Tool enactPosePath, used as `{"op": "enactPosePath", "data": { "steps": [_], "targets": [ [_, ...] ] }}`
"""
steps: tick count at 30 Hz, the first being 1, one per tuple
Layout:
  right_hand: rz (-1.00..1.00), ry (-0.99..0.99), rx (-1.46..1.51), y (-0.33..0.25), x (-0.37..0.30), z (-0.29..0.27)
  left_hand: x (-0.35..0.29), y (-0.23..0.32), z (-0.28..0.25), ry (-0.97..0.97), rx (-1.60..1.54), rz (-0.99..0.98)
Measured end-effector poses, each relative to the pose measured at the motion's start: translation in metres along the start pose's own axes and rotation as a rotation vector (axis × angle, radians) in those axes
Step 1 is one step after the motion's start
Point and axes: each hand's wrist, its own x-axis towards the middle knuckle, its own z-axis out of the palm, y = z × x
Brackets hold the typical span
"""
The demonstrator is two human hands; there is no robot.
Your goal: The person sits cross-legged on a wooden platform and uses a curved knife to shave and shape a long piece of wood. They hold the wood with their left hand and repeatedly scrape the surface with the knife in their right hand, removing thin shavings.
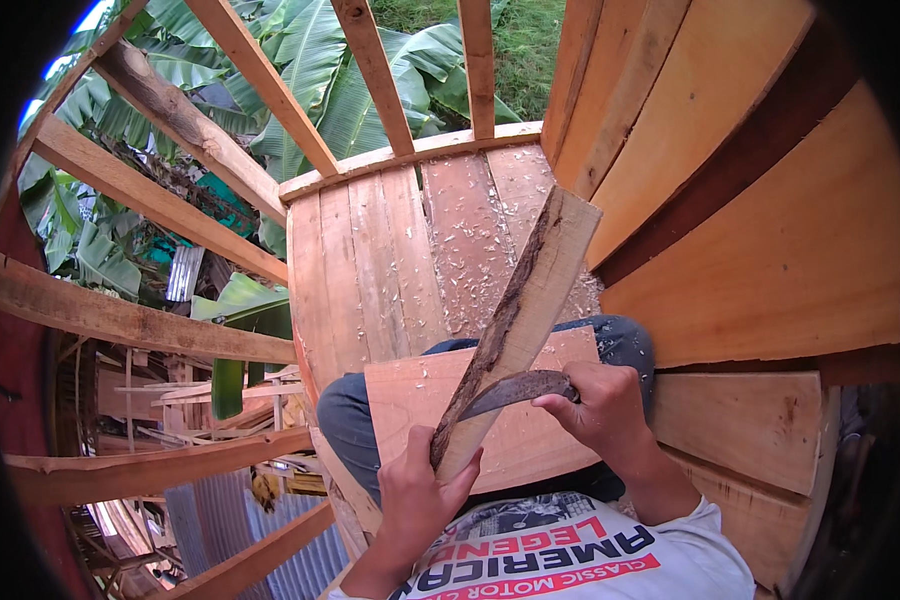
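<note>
A long wooden plank (545, 290) with rough dark bark along its left edge slants up and away from me. My left hand (420, 497) is closed around its near end, thumb on the right side. In my right hand (607, 405) is a curved knife (515, 389) with a dark, worn blade. Its handle is hidden in my fist. The blade lies across the lower part of the plank, its tip at the bark edge. Beneath the plank, a flat wooden board (410, 405) rests across my lap, with a few shavings on it.
Pale shavings are scattered over the plank floor (370, 270) ahead. Wide boards form a wall (770, 260) on my right. Spaced wooden bars (150, 320) stand to the left and front, with banana leaves (305, 85) beyond. Corrugated metal sheets (295, 545) lie outside, lower left.
</note>
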Motion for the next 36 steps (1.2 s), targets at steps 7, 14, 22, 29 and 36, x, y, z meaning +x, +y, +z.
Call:
{"op": "enactPosePath", "data": {
  "steps": [7,14,22,29,36],
  "targets": [
    [-0.035,-0.02,-0.012,0.002,-0.002,0.003,0.003,0.002,0.003,-0.036,-0.026,-0.023],
    [-0.049,-0.06,0.019,0.0,-0.001,0.008,0.004,-0.001,0.01,-0.018,-0.023,-0.01],
    [-0.037,-0.049,0.045,0.002,0.002,0.016,0.006,-0.005,0.006,0.005,-0.002,0.014],
    [-0.106,0.022,0.012,0.009,0.01,0.018,0.011,-0.001,0.006,-0.029,-0.036,0.011],
    [-0.112,0.036,0.038,0.012,0.012,0.024,0.01,0.0,0.004,-0.053,-0.075,-0.077]
  ]
}}
